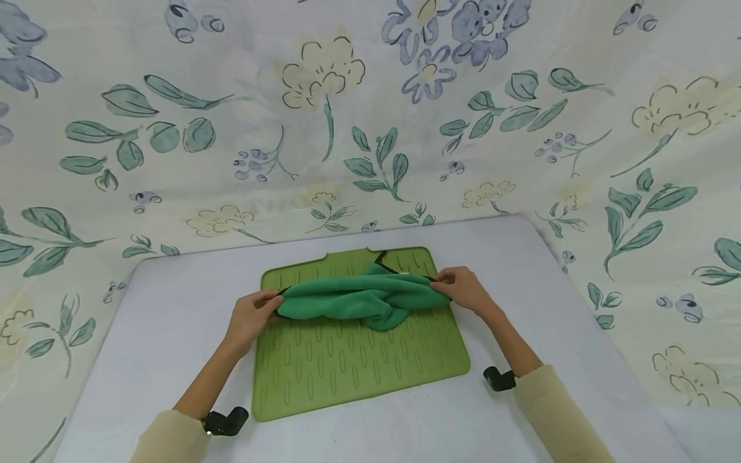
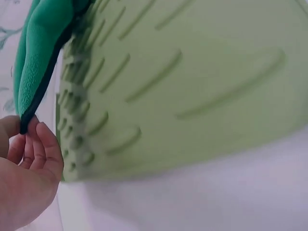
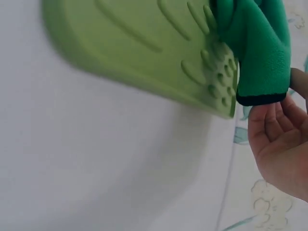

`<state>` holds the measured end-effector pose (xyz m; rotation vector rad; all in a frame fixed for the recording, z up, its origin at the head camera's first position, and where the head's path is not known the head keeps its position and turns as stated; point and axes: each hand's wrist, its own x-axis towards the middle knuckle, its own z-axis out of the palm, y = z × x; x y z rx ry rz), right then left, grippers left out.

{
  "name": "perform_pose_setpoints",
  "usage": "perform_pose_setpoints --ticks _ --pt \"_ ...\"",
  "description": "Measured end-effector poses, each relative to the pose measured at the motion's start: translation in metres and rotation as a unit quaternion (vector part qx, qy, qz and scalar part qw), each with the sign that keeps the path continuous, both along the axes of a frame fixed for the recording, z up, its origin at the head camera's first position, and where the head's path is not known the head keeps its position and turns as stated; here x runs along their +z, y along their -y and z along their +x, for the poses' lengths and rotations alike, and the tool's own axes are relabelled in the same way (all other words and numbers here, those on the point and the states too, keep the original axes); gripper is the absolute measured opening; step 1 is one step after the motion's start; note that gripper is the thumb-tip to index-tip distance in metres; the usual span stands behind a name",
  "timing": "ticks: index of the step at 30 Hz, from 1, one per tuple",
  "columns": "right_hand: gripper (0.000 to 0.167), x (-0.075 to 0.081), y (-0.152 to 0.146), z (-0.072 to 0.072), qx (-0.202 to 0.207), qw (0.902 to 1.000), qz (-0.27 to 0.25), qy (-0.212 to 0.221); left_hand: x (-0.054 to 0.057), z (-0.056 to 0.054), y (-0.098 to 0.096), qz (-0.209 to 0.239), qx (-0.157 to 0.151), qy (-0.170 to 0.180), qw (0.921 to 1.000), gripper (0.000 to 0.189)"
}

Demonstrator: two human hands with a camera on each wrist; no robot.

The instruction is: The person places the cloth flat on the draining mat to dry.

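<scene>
A green cloth (image 1: 353, 299) with black edging stretches crosswise over the far half of a lighter green ribbed mat (image 1: 347, 366), bunched in soft folds. My left hand (image 1: 249, 318) pinches its left end between thumb and fingers; the left wrist view shows the black-edged tip of the cloth (image 2: 38, 57) in that grip. At the other end, my right hand (image 1: 466, 289) pinches the right edge. In the right wrist view, the black border lies between the thumb and fingers of the right hand (image 3: 284, 139). Beyond the folds, a black-trimmed corner points toward the mat's far edge.
The mat lies on a white table (image 1: 185, 308), slightly turned, with a notched far edge. A floral-patterned curtain (image 1: 324, 141) rises behind the table and along its sides. Small black devices (image 1: 227, 422) sit at both wrists, near beige sleeves.
</scene>
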<state>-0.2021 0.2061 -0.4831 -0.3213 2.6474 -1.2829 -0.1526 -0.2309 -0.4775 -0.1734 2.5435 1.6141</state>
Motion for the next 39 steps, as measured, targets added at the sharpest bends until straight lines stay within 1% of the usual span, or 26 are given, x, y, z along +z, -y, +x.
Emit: perform_pose_setpoints --ticks 3,6,10,14,18,25,30,34,39 --pt "0.024 -0.002 -0.006 0.005 0.010 0.9998 0.007 0.014 -0.002 0.002 0.005 -0.004 -0.002 0.009 0.9999 0.042" --pt "0.022 -0.003 -0.009 0.010 0.026 0.9991 0.008 0.033 -0.005 0.004 0.006 -0.011 -0.011 0.014 0.9998 0.041" --pt "0.022 -0.007 -0.013 0.017 0.040 0.9978 0.012 0.052 -0.008 0.004 0.002 -0.013 -0.015 0.017 0.9997 0.041" --pt "0.024 -0.012 -0.015 0.020 0.045 0.9972 0.021 0.056 -0.011 0.005 -0.003 -0.010 -0.017 0.015 0.9997 0.041" --pt "0.023 -0.015 -0.015 0.018 0.053 0.9970 0.023 0.052 -0.012 0.006 -0.004 -0.008 -0.016 0.016 0.9997 0.041" --pt "0.020 -0.010 -0.014 0.014 0.067 0.9963 0.015 0.051 -0.014 0.010 -0.002 0.004 -0.019 0.033 0.9993 0.044" --pt "0.025 0.001 -0.010 0.010 0.056 0.9970 0.029 0.044 -0.014 0.014 0.001 0.017 -0.017 0.035 0.9991 0.045" --pt "0.027 0.006 -0.004 0.004 0.041 0.9979 0.046 0.022 -0.013 0.017 0.004 0.009 -0.007 0.037 0.9993 0.045" --pt "0.028 0.008 0.008 -0.004 0.043 0.9985 0.033 0.008 -0.009 0.021 0.005 0.010 0.005 0.046 0.9989 0.043"
